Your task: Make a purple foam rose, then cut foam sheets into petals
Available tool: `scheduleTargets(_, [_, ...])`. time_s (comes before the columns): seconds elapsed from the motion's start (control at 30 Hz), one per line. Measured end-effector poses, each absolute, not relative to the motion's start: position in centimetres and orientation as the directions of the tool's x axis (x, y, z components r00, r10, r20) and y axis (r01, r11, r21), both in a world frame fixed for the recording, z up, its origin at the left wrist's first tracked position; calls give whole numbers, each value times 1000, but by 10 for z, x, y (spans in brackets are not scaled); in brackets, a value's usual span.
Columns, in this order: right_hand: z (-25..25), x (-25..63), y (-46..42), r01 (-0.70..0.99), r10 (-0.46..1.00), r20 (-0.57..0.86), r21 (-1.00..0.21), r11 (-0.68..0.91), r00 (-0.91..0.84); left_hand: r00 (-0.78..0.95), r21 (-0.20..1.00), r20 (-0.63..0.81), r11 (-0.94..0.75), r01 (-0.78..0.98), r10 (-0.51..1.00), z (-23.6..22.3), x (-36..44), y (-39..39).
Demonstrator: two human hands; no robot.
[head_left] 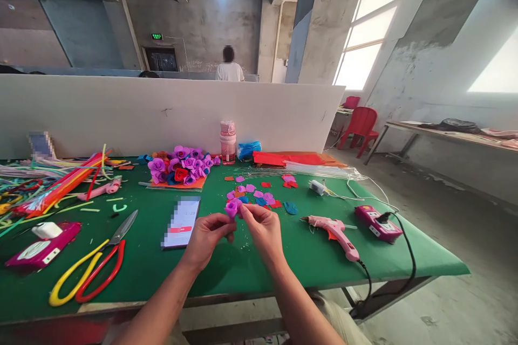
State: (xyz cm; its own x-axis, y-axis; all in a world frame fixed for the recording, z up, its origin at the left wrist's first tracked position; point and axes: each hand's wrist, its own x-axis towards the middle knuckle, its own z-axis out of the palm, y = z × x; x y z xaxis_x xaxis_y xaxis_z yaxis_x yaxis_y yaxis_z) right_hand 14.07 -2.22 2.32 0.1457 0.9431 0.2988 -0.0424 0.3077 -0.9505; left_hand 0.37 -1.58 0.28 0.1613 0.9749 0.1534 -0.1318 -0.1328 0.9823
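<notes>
Between my two hands, above the green table, is a small purple artificial rose point(231, 208). My left hand point(210, 232) is closed on it from below, thumb and fingers pinched together. My right hand point(261, 226) pinches at the flower's right edge; whether a separate petal is between those fingertips I cannot tell. Just beyond the hands lie loose purple, red, blue and orange petals point(258, 194). A finished bunch of purple, red and blue roses point(184, 164) rests on an orange sheet at the back.
A pink glue gun point(334, 232) with its cord lies to the right, near a magenta power strip point(376, 221). Scissors point(99, 261), a phone point(182, 221) and another magenta power strip point(44, 248) are on the left. A pink bottle point(227, 143) stands against the white partition point(162, 113).
</notes>
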Motion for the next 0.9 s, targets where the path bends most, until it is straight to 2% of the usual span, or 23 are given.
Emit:
scheduleTargets(0.6, [18,139,-22,-73,947,298,-948,308,122,121,978,149,-128,-168,981,-4,2,-11])
scheduleTargets(0.9, [20,140,-23,-121,954,288,-947,297,85,141,981,166,-149,-122,976,-5,0,-12])
